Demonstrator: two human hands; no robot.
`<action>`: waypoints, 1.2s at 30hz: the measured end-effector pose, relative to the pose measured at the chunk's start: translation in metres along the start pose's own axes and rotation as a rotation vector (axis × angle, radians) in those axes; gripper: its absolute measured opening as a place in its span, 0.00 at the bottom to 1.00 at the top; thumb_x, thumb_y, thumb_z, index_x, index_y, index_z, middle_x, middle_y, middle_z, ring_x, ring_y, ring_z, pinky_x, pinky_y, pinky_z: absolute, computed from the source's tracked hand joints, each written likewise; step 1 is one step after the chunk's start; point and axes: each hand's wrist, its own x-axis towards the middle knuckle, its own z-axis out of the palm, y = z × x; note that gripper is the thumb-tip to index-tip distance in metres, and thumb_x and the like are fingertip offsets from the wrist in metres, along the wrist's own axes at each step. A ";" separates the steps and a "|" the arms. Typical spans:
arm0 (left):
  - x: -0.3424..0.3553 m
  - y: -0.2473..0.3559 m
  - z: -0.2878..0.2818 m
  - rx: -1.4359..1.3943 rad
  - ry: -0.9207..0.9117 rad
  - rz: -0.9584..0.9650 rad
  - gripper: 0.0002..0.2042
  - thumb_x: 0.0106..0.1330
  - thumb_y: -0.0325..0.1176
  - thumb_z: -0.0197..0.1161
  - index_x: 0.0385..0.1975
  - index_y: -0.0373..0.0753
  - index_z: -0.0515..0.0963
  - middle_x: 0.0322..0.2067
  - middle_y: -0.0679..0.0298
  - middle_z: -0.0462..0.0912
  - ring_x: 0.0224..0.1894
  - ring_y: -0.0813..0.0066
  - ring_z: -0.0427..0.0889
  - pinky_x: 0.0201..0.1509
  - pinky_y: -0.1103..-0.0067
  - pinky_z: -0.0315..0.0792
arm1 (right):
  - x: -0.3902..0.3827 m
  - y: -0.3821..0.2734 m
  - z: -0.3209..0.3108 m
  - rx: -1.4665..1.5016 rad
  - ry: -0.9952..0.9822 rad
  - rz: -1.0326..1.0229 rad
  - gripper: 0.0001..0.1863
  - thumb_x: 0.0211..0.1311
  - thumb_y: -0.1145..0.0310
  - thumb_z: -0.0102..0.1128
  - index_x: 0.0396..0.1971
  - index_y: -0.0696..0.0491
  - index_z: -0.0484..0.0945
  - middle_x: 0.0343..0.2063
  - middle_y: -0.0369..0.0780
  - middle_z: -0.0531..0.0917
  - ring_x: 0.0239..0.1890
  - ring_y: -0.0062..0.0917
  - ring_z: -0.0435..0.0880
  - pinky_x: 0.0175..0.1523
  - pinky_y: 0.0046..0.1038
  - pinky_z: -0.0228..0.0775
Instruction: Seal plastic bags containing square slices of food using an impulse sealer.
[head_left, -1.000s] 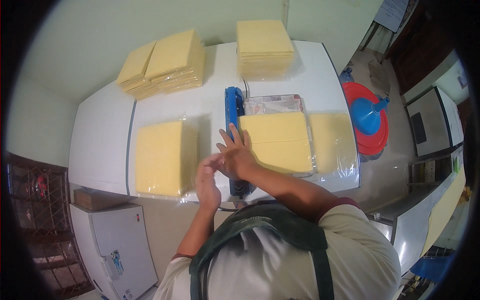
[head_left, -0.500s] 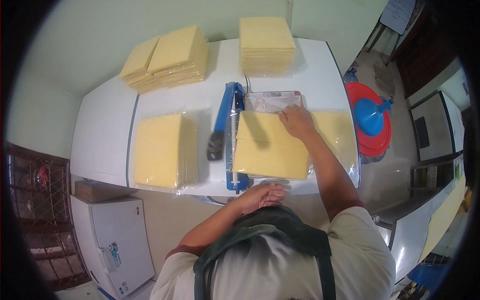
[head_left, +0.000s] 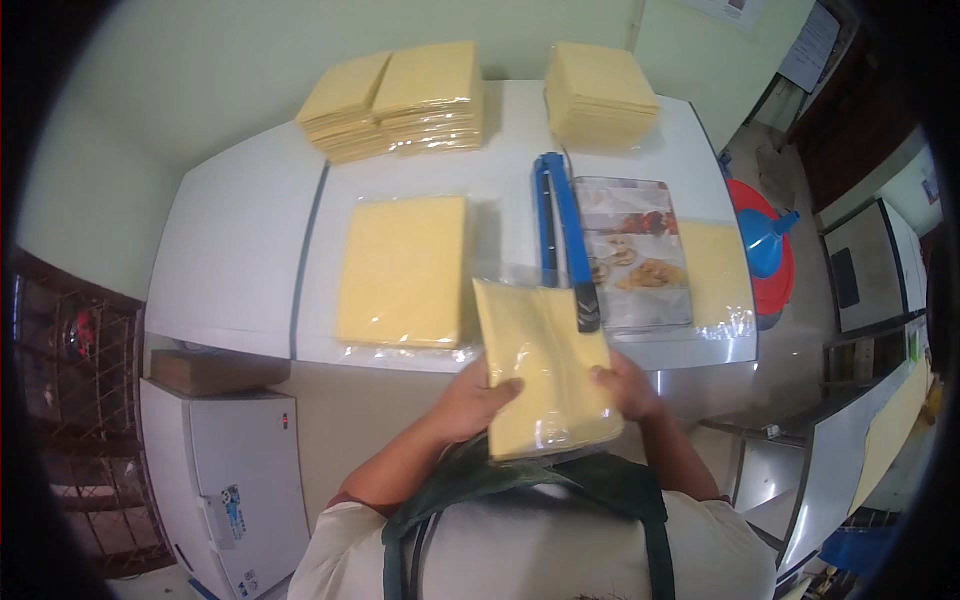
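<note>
Near the table's front edge I hold a clear plastic packet of pale yellow sheets (head_left: 545, 370), tilted toward me. My left hand (head_left: 475, 402) is closed on its left side, thumb on top. On its right side my right hand (head_left: 630, 388) grips it the same way. Behind the packet stands a blue bag sealer (head_left: 546, 215), its lever angled toward me and the black handle end overlapping the packet's upper right corner in view. The packet hides the sealer's near end. A flat pad with food pictures (head_left: 633, 275) lies right of the sealer.
A packed yellow stack (head_left: 402, 272) lies left of the sealer, with more stacks (head_left: 430, 85) and another stack (head_left: 600, 90) at the back. One flat yellow packet (head_left: 715, 265) lies at the table's right. Beyond stand a red tub (head_left: 785, 285) and blue funnel (head_left: 765, 240). A white freezer (head_left: 245, 480) stands lower left.
The yellow packet has come off the pad toward me, and both hands now hold it. My left hand was free before. The sealer's lever has swung closer to its base. The view has shifted left.
</note>
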 end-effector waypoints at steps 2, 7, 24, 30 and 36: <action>-0.031 0.033 -0.037 0.203 0.090 0.059 0.24 0.71 0.24 0.57 0.66 0.33 0.64 0.56 0.59 0.78 0.56 0.72 0.78 0.59 0.76 0.72 | 0.017 0.013 0.050 0.098 -0.018 -0.081 0.22 0.74 0.68 0.51 0.64 0.59 0.64 0.54 0.39 0.77 0.52 0.19 0.77 0.56 0.27 0.72; -0.044 0.099 -0.144 0.158 0.380 0.295 0.28 0.72 0.26 0.55 0.71 0.31 0.58 0.53 0.57 0.80 0.50 0.78 0.79 0.53 0.80 0.74 | 0.096 -0.038 0.149 -0.241 0.131 -0.286 0.21 0.71 0.64 0.56 0.57 0.60 0.67 0.44 0.41 0.81 0.45 0.22 0.79 0.51 0.28 0.73; 0.005 0.054 -0.215 0.975 0.713 0.158 0.22 0.78 0.38 0.44 0.65 0.32 0.68 0.57 0.46 0.78 0.60 0.56 0.78 0.63 0.70 0.68 | 0.027 0.041 0.032 -0.881 0.579 -0.955 0.08 0.57 0.67 0.66 0.34 0.52 0.79 0.24 0.42 0.80 0.25 0.37 0.82 0.31 0.36 0.74; 0.022 0.063 -0.202 1.198 0.870 0.015 0.25 0.77 0.38 0.48 0.69 0.31 0.62 0.63 0.44 0.72 0.66 0.54 0.72 0.67 0.70 0.66 | -0.017 0.058 -0.165 -1.117 1.578 -0.522 0.15 0.51 0.68 0.69 0.40 0.52 0.79 0.39 0.41 0.80 0.46 0.41 0.78 0.52 0.40 0.70; 0.083 0.095 -0.093 0.976 0.893 0.427 0.23 0.77 0.36 0.51 0.68 0.33 0.64 0.67 0.49 0.68 0.68 0.57 0.69 0.67 0.67 0.65 | -0.029 0.082 -0.212 -1.405 1.268 -0.563 0.09 0.51 0.64 0.70 0.33 0.48 0.82 0.41 0.35 0.80 0.48 0.33 0.76 0.57 0.39 0.62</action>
